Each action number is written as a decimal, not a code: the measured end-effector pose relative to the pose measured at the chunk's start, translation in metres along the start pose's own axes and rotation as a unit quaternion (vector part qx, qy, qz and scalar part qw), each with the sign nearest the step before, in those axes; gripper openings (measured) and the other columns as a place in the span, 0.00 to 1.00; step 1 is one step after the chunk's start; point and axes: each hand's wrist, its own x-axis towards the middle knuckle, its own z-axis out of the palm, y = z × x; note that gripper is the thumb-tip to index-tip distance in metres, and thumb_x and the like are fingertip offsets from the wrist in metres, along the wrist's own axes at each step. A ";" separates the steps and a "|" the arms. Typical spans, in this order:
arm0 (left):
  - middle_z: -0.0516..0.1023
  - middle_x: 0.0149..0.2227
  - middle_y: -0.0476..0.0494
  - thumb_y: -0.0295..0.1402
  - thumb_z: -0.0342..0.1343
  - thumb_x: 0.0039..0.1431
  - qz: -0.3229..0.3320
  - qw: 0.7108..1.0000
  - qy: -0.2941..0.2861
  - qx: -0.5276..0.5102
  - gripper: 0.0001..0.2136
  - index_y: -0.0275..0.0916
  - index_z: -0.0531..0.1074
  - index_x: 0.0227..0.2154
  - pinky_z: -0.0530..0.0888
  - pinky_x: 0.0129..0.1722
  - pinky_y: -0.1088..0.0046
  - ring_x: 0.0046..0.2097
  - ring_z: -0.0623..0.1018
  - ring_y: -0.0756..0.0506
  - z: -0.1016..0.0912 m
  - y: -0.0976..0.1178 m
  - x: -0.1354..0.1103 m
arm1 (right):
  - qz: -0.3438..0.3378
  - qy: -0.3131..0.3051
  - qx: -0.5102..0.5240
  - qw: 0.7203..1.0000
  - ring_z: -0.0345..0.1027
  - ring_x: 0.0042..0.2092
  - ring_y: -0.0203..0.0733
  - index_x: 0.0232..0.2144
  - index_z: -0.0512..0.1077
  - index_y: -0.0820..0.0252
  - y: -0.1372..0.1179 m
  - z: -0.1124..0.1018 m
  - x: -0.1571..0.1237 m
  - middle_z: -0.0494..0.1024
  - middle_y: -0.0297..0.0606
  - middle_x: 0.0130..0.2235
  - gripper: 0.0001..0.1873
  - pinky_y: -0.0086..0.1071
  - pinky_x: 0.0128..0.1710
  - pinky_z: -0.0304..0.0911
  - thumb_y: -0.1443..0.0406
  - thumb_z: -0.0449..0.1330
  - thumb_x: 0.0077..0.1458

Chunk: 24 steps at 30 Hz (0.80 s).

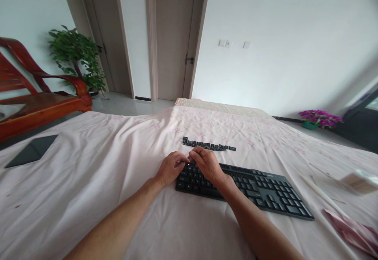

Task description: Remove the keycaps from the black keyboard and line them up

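Note:
A black keyboard [265,191] lies slanted on the cloth-covered surface, and both hands are over its upper left corner. My left hand [173,167] is closed, thumb and forefinger pinched together at the keyboard's left edge. Close beside it, my right hand [208,165] is closed too, its fingertips pinched above the top left keys. Whatever sits between the fingers of either hand is hidden or too small to make out. Just beyond the hands, several loose black keycaps [226,148] form a rough row; a thin, light wire-like piece [208,147] shows by my right knuckles.
A pale floral cloth [141,220] covers the surface. Cotton swabs [320,169] lie at the right near a clear container [360,181] and a pink cloth [351,228]. A dark tablet-like slab [32,151] is at far left. Beyond stand a wooden chair [44,108] and plant [76,51].

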 end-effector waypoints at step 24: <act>0.76 0.36 0.47 0.34 0.52 0.56 0.027 0.998 -0.052 0.037 0.08 0.43 0.76 0.33 0.68 0.41 0.72 0.41 0.73 0.45 -0.001 0.003 -0.001 | -0.055 -0.092 -0.057 0.993 0.73 0.35 0.39 0.35 0.80 0.52 0.007 -0.003 0.004 0.81 0.33 0.31 0.13 0.26 0.38 0.62 0.56 0.56 0.58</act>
